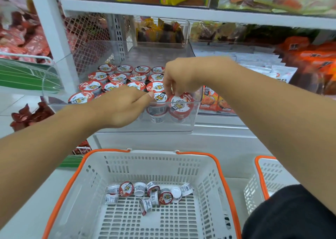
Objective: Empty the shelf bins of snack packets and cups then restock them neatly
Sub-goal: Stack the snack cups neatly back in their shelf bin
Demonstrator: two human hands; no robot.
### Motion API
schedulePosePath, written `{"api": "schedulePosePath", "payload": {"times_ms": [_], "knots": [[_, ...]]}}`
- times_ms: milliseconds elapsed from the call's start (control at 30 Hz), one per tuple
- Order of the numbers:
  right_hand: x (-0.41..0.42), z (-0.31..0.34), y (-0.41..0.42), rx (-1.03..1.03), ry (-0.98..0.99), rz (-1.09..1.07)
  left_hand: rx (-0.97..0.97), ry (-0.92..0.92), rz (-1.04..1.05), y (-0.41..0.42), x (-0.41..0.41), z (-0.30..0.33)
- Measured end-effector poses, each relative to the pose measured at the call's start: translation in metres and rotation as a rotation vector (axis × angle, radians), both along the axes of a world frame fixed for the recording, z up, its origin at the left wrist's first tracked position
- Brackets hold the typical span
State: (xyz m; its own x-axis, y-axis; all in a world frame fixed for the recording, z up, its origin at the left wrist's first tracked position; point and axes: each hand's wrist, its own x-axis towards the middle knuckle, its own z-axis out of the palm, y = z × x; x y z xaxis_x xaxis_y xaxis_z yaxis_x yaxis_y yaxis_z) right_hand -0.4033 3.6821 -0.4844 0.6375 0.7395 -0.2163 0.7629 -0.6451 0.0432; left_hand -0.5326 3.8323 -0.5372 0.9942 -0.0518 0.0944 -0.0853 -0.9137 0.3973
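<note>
Reaching into the clear plastic shelf bin (181,127), both your hands work at its front edge. Your right hand (181,78) hangs over the bin's front right corner, fingers (170,90) curled down and pinching the rim of a small red-and-white lidded snack cup (161,97) in the front row. Your left hand (121,107) lies just left of that cup, over the bin's front wall, thumb tip touching the cup's lid edge; the other fingers are tucked out of sight, so how wide they sit cannot be told.

Another cup of the same kind (181,103) stands just right of the pinched one, against the bin's right wall. Behind them, rows of matching cups (118,78) fill the front half of the bin; the rear half shows bare floor.

Below the bin, directly in front of you, sits a white slotted plastic basket with orange handles (209,193). About a dozen loose cups (149,193) lie tumbled on its floor toward the far side, some on their sides, some upside down. A second white basket (263,180) stands right of the first. Right of the bin, white packets (254,64) and orange packets (312,56) lie in neighbouring bins.
</note>
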Motion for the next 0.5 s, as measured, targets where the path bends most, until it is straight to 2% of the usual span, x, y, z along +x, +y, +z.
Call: {"api": "schedulePosePath", "payload": {"times_ms": [200, 333, 500], "knots": [[-0.005, -0.004, 0.001, -0.009, -0.064, -0.004, -0.009, -0.003, -0.03, -0.001, -0.003, 0.0], [-0.009, 0.003, 0.0, 0.089, 0.04, -0.061, -0.016, -0.02, -0.056, 0.0, -0.002, -0.001], [-0.015, 0.001, 0.004, 0.001, 0.032, -0.109, -0.026, -0.032, -0.07, -0.001, 0.0, -0.003]]}}
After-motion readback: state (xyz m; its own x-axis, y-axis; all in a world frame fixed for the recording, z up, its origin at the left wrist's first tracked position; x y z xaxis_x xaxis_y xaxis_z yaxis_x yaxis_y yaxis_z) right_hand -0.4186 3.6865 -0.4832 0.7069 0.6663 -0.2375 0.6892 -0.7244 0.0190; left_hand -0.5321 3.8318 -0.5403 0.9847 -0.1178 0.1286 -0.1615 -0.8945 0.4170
